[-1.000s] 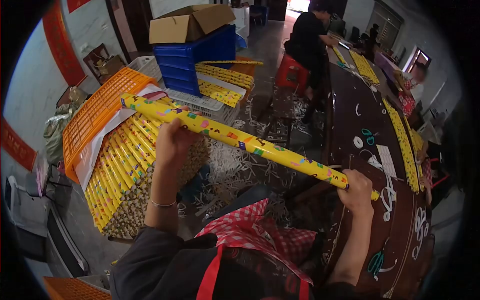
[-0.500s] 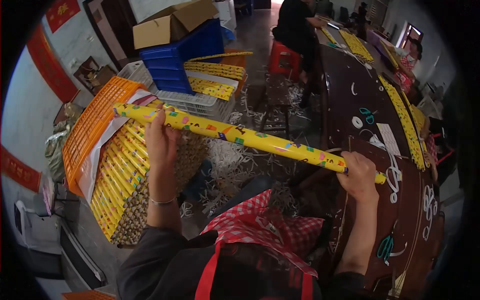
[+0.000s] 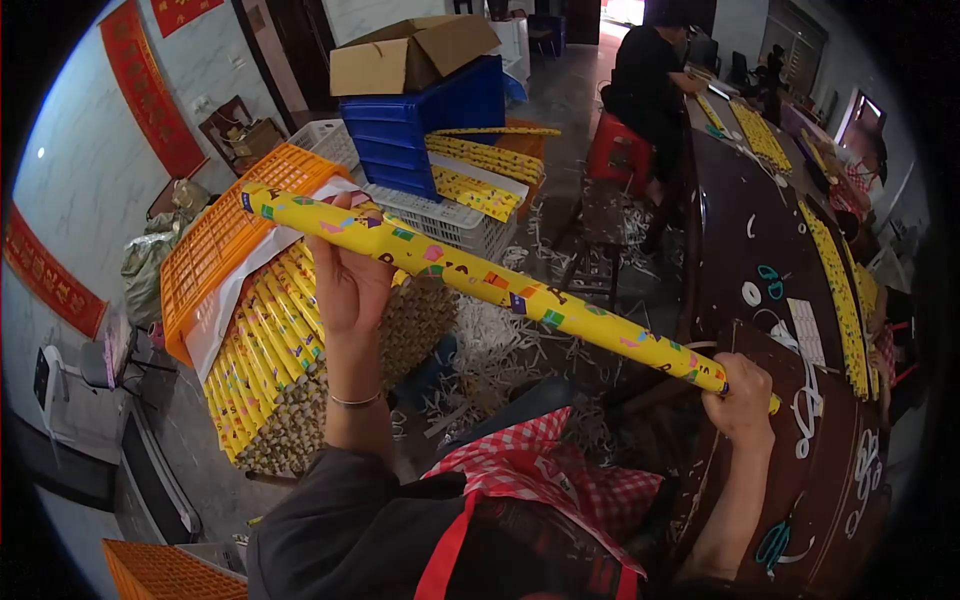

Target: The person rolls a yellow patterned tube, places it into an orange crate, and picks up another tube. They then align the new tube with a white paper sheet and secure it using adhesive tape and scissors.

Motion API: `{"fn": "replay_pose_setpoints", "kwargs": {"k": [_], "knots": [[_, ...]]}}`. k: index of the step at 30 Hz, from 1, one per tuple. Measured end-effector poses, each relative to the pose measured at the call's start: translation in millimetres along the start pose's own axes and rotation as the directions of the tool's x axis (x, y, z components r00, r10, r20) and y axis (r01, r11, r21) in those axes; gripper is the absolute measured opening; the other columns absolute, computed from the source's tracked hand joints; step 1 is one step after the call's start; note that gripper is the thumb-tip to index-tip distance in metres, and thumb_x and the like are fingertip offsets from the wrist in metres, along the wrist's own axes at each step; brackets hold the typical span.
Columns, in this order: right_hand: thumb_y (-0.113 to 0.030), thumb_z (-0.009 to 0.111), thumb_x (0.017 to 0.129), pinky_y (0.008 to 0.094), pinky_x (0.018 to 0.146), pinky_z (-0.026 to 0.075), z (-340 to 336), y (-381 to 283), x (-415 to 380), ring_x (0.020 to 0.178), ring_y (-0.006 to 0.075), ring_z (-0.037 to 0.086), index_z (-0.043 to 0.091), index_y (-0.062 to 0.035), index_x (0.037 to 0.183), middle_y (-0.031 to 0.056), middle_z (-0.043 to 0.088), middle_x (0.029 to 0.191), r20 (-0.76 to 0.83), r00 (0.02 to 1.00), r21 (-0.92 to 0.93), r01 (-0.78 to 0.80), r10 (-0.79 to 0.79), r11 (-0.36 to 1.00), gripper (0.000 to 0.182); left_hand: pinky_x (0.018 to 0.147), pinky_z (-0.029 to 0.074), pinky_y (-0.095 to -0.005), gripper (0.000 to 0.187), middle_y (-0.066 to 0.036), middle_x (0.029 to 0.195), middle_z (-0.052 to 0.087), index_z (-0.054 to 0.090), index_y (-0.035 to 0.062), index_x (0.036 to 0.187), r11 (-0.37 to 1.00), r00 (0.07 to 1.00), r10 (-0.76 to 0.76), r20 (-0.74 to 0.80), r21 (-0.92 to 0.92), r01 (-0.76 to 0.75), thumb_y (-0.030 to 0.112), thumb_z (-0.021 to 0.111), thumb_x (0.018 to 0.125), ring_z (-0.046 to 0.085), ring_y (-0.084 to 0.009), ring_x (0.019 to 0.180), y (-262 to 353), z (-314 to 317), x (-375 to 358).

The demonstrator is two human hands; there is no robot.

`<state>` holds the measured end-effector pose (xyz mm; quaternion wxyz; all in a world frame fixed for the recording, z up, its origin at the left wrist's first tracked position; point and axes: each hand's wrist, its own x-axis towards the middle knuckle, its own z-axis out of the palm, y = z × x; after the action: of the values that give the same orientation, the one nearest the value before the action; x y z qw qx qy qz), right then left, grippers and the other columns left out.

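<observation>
A long roll of yellow wrapping paper (image 3: 520,297), printed with small colourful figures, slants across the view in front of me. My left hand (image 3: 355,280) grips it toward its far left end, with some fingers hidden behind it. Around its near right end my right hand (image 3: 740,400) is closed, and a short yellow tip pokes out past the fist. Below and beyond my left hand, many similar rolls (image 3: 265,370) lie stacked with their round ends toward me, against an orange basket (image 3: 235,230) lined with white sheeting.
To my right runs a dark table (image 3: 740,240) bearing teal scissors (image 3: 773,548), white strips and more yellow rolls (image 3: 838,295). A blue crate (image 3: 390,145) with a cardboard box (image 3: 415,55) stands ahead. Paper shreds (image 3: 500,340) litter the floor. Other people sit along the table.
The view has turned, so the surroundings appear farther right. The roll slants more steeply, its right end lower in view. Both hands keep their hold on it.
</observation>
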<state>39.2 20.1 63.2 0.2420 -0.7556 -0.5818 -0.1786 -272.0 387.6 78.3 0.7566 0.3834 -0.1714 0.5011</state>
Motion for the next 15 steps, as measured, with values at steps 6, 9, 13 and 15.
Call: {"fn": "replay_pose_setpoints", "kwargs": {"k": [6, 9, 13, 15], "knots": [[-0.009, 0.067, 0.062, 0.0422, 0.057, 0.049, 17, -17, 4, 0.067, 0.0365, 0.061, 0.059, -0.0037, 0.091, 0.0152, 0.061, 0.077, -0.002, 0.996, 0.109, 0.086, -0.087, 0.99, 0.031, 0.08, 0.039, -0.0361, 0.044, 0.005, 0.09, 0.048, 0.051, 0.0183, 0.092, 0.95, 0.97, 0.064, 0.236, -0.311, 0.013, 0.054, 0.073, 0.079, 0.047, -0.0121, 0.087, 6, 41, 27], [-0.01, 0.068, 0.063, 0.042, 0.056, 0.05, 23, -25, 5, 0.066, 0.036, 0.063, 0.059, -0.0053, 0.092, 0.0149, 0.063, 0.077, 0.056, 0.993, 0.167, 0.097, -0.108, 0.981, 0.031, 0.081, 0.039, -0.0354, 0.056, 0.005, 0.088, 0.049, 0.054, 0.0175, 0.096, 0.878, 0.924, 0.171, 0.341, -0.478, 0.014, 0.068, 0.069, 0.075, 0.046, -0.0127, 0.082, -1, 50, 38], [-0.01, 0.068, 0.063, 0.0419, 0.057, 0.05, 24, -29, 5, 0.066, 0.0354, 0.063, 0.059, -0.0055, 0.092, 0.0148, 0.063, 0.076, 0.066, 0.992, 0.202, 0.096, -0.112, 0.975, 0.031, 0.08, 0.037, -0.0338, 0.057, 0.007, 0.082, 0.047, 0.05, 0.0177, 0.088, 0.864, 0.906, 0.205, 0.369, -0.504, 0.01, 0.07, 0.067, 0.074, 0.044, -0.0106, 0.077, -3, 59, 42], [-0.01, 0.068, 0.062, 0.0418, 0.057, 0.05, 24, -29, 5, 0.066, 0.0354, 0.063, 0.059, -0.0058, 0.091, 0.0148, 0.063, 0.076, 0.089, 0.991, 0.203, 0.077, -0.097, 0.976, 0.031, 0.077, 0.035, -0.0321, 0.058, 0.006, 0.08, 0.047, 0.051, 0.0168, 0.087, 0.861, 0.919, 0.205, 0.336, -0.508, -0.006, 0.072, 0.065, 0.075, 0.042, -0.0099, 0.074, -6, 62, 42]]}}
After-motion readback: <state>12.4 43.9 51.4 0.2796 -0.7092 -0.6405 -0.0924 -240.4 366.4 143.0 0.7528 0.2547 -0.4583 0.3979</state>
